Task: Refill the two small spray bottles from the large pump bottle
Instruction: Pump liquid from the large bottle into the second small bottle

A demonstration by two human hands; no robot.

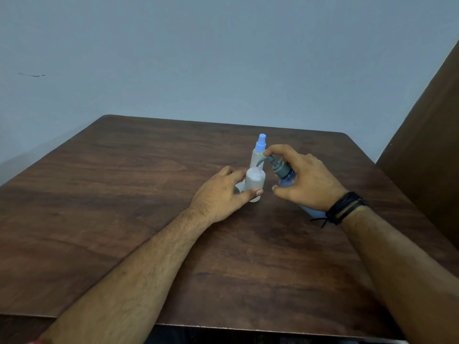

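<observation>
The open spray bottle (255, 182) stands upright on the wooden table (139, 194), a little right of the middle, its neck bare and its clear body showing a pale fill. The left hand (223, 194) grips it low down, thumb curled across the front near the base and fingers wrapped round the far side. The grey spout of the pump bottle (285, 178) arches over and points down at that open neck. The pump bottle, bluish and clear below its grey collar, leans toward the open bottle and is held by the right hand (305, 181): a fingertip rests on top of the pump head while the thumb and other fingers curl round the bottle's shoulder. Just behind the open bottle, touching or nearly so, the second spray bottle (258, 152) stands upright with its light blue spray cap on. A small pale object shows beside the left hand's fingers, too hidden to tell what it is. Dark cord bracelets (345, 207) circle the right wrist. A blue-grey wall (173, 58) rises behind the table.
</observation>
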